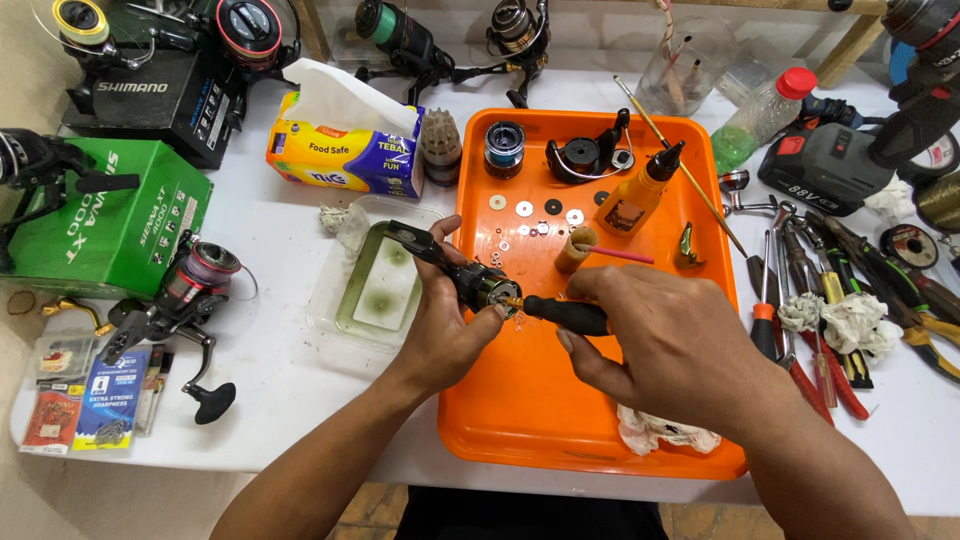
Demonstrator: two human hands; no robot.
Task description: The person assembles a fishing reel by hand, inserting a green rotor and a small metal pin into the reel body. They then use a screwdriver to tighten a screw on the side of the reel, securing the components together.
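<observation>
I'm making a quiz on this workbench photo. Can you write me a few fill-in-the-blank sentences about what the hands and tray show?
1. The left hand holds a reel part over a tray coloured ____.
2. The right hand presses a black-handled ____ into that part.
3. The small washers lie ____ the tray.
4. The crumpled rag lies at the tray's ____ edge.

Missing words: orange; screwdriver; inside; near
</observation>
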